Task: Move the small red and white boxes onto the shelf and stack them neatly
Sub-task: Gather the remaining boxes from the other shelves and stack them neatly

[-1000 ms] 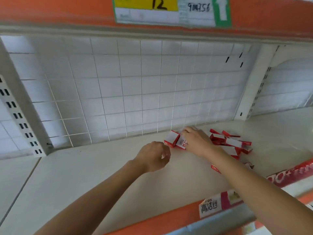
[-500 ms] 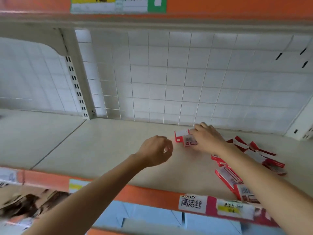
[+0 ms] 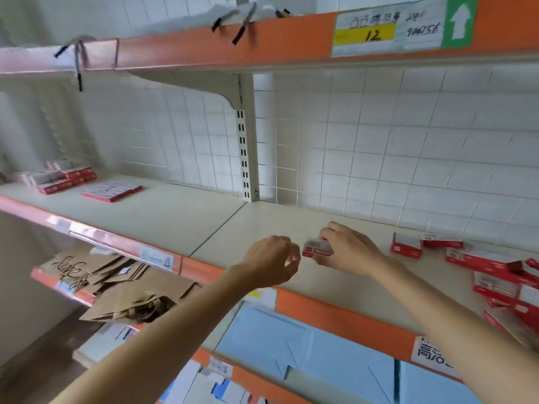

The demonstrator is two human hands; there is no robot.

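Right hand: we saw our right hand [image 3: 348, 249] curled over a small red and white cardboard box [image 3: 317, 248], thumb and fingers clamped on it, near the middle of the cream metal shelf [image 3: 204, 217] and close to its orange front edge.
Left hand: our left hand [image 3: 269, 261] hung just left of that box, over the front edge, fingers loosely curled and holding nothing; we could not tell whether a fingertip touched the box.
Held box: its barcode face was turned up and its red side faced us; whether it rested on the shelf or hung just above it, we could not tell.
Loose boxes: a jumble of red and white boxes [image 3: 495, 272] lay toward the right end of the shelf, some flat and some tilted; one box [image 3: 406, 245] stood upright on its own between the jumble and our right hand.
Far left end: small stacks of red and white boxes [image 3: 65, 176] sat near the back at the left end, with a flat group [image 3: 112, 191] beside them.
Lower shelf: brown paper bags [image 3: 122, 290] lay heaped below on the left.
Upper rail: a yellow tag marked 12 [image 3: 364, 35] sat on the orange rail above.
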